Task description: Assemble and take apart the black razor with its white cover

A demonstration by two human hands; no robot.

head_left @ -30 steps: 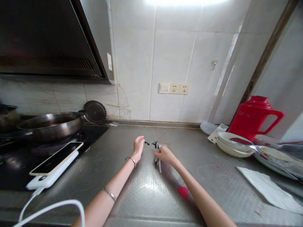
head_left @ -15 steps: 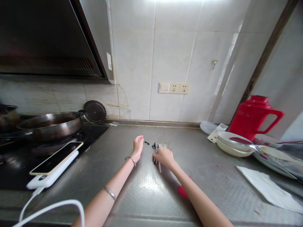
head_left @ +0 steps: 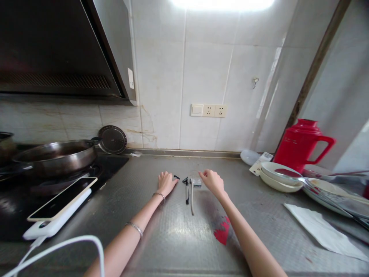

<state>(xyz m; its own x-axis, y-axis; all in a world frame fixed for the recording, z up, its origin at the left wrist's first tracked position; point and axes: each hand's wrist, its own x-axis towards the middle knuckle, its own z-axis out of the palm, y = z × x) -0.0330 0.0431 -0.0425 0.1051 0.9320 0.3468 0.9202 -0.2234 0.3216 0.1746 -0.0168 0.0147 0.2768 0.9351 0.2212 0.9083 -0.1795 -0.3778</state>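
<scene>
My left hand (head_left: 166, 183) rests palm-down on the metal counter, fingers apart. Its thumb reaches to a small black plastic piece (head_left: 176, 177), touching or nearly touching it. Right of that, a black razor (head_left: 187, 191) lies with its head away from me. Beside the razor is a pale, slim-handled tool (head_left: 192, 200) with a rectangular head; its exact kind is unclear. My right hand (head_left: 212, 181) is closed just right of that head, fingertips pressed together beside a faint clear plastic piece (head_left: 195, 174). Whether it holds the plastic cannot be made out.
A pan (head_left: 57, 156) sits on the black stove at left, near a phone (head_left: 63, 198) on a white power bank (head_left: 57, 221) with a cable. On the right stand a red thermos jug (head_left: 296, 144), stacked bowls (head_left: 279, 181) and a white tissue (head_left: 319, 227).
My right hand has let go of the pale tool and moved right and slightly up, uncovering it. My left hand has turned palm-down, its thumb now by the black piece.
</scene>
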